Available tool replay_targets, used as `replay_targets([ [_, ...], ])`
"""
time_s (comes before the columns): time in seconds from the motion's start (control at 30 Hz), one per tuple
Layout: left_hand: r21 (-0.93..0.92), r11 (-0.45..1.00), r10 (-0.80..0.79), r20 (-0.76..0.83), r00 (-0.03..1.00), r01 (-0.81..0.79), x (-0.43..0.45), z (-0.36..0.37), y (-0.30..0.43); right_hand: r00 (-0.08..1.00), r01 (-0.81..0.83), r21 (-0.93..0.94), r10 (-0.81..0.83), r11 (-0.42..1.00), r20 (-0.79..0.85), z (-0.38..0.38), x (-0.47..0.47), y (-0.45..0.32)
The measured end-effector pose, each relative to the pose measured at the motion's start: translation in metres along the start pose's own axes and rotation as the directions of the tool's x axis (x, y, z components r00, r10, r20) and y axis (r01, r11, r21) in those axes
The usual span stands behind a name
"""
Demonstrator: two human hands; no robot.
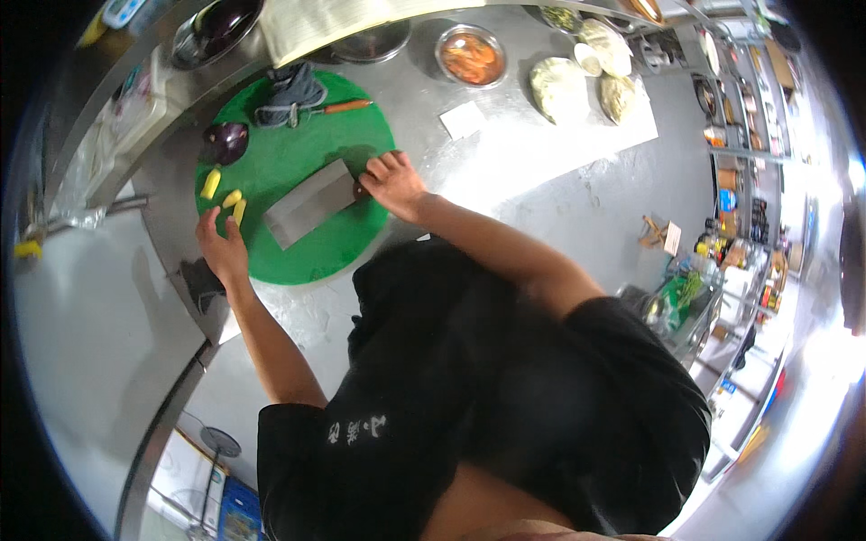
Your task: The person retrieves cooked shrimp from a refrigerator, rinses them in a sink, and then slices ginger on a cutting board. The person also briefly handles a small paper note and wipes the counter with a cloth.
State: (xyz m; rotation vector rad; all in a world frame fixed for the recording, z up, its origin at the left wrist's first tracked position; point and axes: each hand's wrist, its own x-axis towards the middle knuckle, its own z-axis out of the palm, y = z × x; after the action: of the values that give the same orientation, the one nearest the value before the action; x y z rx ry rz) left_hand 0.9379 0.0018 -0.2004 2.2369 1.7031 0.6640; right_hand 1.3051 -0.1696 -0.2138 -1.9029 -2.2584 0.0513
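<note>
On a round green cutting board point(331, 260) lies a Chinese cleaver point(311, 203), its broad grey blade turned flat. My right hand point(396, 186) is closed at the cleaver's dark handle, which the fingers mostly cover. My left hand point(224, 247) is at the board's left edge, thumb and fingers apart. Close to its fingertips are three cut yellow vegetable pieces: a long one point(239, 211) by the thumb, a short one point(232, 198), and a thicker one point(211, 183) farther off. A dark purple eggplant point(227, 142) rests beyond them, near the board's left rim.
A dark cloth point(292, 95) and a tool with an orange-brown handle point(347, 106) lie at the board's far side. Farther right stand a metal bowl of orange food point(470, 57) and filled plastic bags point(558, 88). A white paper point(462, 121) lies on the steel counter point(541, 176).
</note>
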Motion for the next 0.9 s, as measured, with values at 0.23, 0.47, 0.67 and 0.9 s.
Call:
replay_targets([
  [0.23,-0.153,0.985,0.060,-0.098,0.993,-0.074,0.005,0.022,0.052,0.999,-0.036,0.107,0.034,0.994,0.018,-0.007,-0.016,-0.006],
  [0.47,-0.314,0.949,-0.006,-0.075,0.997,-0.017,-0.007,0.041,0.142,0.970,-0.091,0.241,0.141,0.966,-0.197,-0.007,0.007,-0.002],
  [0.67,-0.209,0.977,0.028,-0.028,0.999,-0.033,-0.034,0.031,0.166,0.717,-0.652,0.344,0.697,0.676,-0.011,0.050,-0.066,0.133],
  [0.9,-0.135,0.989,-0.059,0.063,0.996,0.067,-0.064,0.025,0.206,0.787,-0.611,0.142,0.617,0.779,0.001,0.032,-0.145,0.224],
])
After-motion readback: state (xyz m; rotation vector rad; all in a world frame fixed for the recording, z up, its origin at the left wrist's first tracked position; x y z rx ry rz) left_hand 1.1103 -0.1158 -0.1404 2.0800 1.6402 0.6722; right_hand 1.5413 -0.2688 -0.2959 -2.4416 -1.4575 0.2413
